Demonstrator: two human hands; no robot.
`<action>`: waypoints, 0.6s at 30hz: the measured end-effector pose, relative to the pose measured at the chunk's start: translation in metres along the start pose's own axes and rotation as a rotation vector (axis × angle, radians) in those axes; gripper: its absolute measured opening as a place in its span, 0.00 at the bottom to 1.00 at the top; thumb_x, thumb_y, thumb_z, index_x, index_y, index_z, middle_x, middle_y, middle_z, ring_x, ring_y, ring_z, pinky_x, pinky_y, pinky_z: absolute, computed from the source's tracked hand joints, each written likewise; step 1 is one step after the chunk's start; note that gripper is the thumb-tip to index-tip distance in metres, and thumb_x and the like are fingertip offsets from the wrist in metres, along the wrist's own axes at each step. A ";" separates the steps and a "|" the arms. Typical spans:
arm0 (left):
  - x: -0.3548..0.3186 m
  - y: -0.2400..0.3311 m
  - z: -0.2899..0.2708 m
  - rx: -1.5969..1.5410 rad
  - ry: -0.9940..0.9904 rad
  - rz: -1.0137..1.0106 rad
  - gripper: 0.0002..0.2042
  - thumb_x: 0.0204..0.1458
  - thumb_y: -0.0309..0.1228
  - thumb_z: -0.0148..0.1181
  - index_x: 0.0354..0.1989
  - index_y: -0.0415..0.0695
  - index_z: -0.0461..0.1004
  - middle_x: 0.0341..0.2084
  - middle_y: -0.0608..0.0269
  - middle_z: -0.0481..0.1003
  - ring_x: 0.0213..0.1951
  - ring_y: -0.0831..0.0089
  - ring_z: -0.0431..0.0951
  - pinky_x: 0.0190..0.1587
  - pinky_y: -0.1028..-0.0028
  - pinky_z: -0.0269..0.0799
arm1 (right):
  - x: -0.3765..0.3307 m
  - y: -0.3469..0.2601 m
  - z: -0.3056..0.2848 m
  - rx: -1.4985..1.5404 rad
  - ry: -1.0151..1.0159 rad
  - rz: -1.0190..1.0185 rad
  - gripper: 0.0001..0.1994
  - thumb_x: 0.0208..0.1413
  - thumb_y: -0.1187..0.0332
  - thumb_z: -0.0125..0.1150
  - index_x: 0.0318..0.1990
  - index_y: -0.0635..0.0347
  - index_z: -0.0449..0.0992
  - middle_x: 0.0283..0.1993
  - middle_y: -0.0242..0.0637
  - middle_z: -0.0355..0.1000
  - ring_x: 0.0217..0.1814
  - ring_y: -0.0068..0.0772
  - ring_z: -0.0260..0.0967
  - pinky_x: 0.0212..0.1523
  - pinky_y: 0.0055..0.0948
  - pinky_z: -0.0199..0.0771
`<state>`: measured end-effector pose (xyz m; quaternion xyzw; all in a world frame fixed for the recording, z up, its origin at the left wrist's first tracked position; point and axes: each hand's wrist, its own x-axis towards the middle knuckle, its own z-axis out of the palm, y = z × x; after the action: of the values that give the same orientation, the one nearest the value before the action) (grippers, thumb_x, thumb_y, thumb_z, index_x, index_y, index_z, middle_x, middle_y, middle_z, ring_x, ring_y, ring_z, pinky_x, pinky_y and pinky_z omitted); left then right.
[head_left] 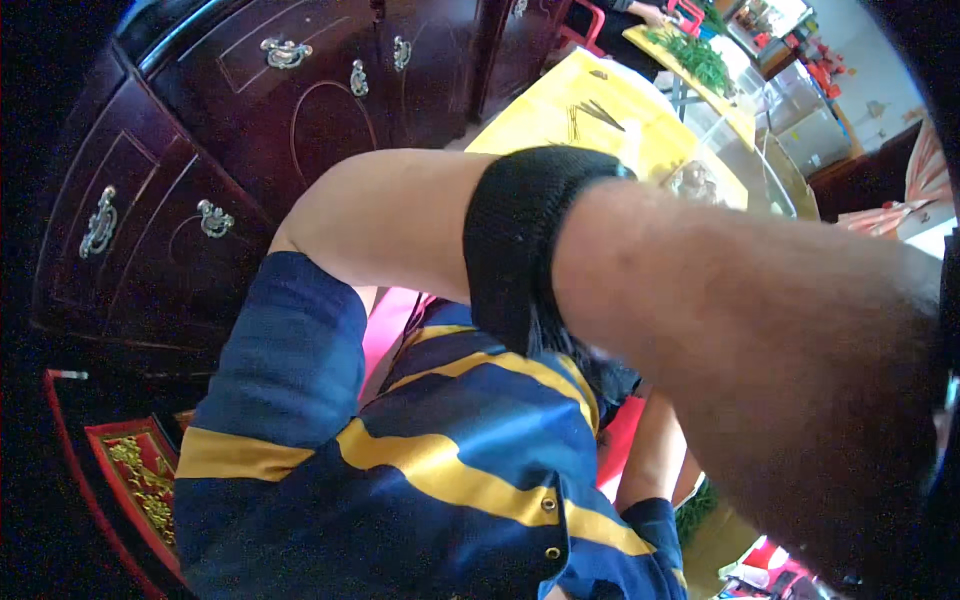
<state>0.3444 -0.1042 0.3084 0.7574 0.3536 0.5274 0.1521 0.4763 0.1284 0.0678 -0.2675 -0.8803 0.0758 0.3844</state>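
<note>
My left hand point(740, 310) is raised very close to the camera and fills much of the right side. Its fingers are blurred and run into the dark rim, so I cannot make out whether they are closed or hold anything. A black knitted wristband point(520, 240) wraps the left wrist. Of my right arm only the forearm point(652, 450) shows; its hand is hidden behind the left one. Beyond the left wrist stands a yellow-topped table point(530, 105) with several thin dark strips point(595, 115) and a crumpled clear plastic piece point(695, 182) on it.
A dark red wooden cabinet point(240, 110) with silver handles lines the left. Farther back, another person's hand point(652, 14) is near green sprigs point(695, 60) on a second yellow table. A red panel with gold ornament point(140, 475) stands lower left; pale boxes point(810, 125) stand right.
</note>
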 end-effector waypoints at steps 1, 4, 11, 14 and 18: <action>-0.019 0.003 -0.009 -0.011 -0.002 -0.016 0.17 0.55 0.41 0.63 0.23 0.38 0.78 0.12 0.61 0.67 0.17 0.77 0.66 0.23 0.73 0.63 | -0.015 0.024 0.001 -0.048 -0.019 -0.011 0.09 0.58 0.73 0.62 0.46 0.63 0.78 0.41 0.38 0.76 0.39 0.29 0.73 0.39 0.27 0.73; -0.020 -0.012 -0.034 -0.053 -0.070 -0.018 0.16 0.55 0.39 0.63 0.24 0.38 0.78 0.12 0.61 0.67 0.17 0.77 0.66 0.23 0.73 0.63 | -0.028 0.086 0.019 -0.218 -0.022 -0.006 0.11 0.59 0.74 0.58 0.49 0.64 0.77 0.44 0.40 0.76 0.43 0.31 0.74 0.43 0.28 0.73; -0.134 -0.179 -0.141 0.956 0.023 -0.832 0.19 0.49 0.47 0.64 0.40 0.45 0.79 0.35 0.52 0.80 0.40 0.56 0.80 0.43 0.60 0.74 | -0.021 -0.049 -0.034 0.732 -0.035 0.300 0.12 0.62 0.68 0.62 0.50 0.62 0.76 0.42 0.31 0.74 0.40 0.22 0.72 0.42 0.20 0.70; -0.167 -0.220 -0.137 1.020 0.030 -1.010 0.25 0.48 0.50 0.66 0.48 0.44 0.76 0.43 0.50 0.77 0.48 0.54 0.78 0.51 0.59 0.73 | -0.037 -0.047 -0.034 0.906 -0.062 0.382 0.13 0.63 0.67 0.62 0.51 0.61 0.76 0.42 0.29 0.74 0.40 0.20 0.71 0.41 0.19 0.71; -0.161 -0.239 -0.117 0.919 0.151 -1.140 0.33 0.46 0.53 0.68 0.56 0.43 0.72 0.52 0.47 0.72 0.55 0.52 0.72 0.57 0.59 0.69 | -0.046 -0.039 -0.030 1.066 -0.128 0.446 0.13 0.63 0.69 0.61 0.52 0.62 0.75 0.42 0.29 0.74 0.39 0.20 0.71 0.41 0.20 0.72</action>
<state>0.1174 -0.0650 0.0992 0.4050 0.8873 0.2157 0.0451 0.5076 0.0688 0.0730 -0.2109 -0.6646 0.6035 0.3869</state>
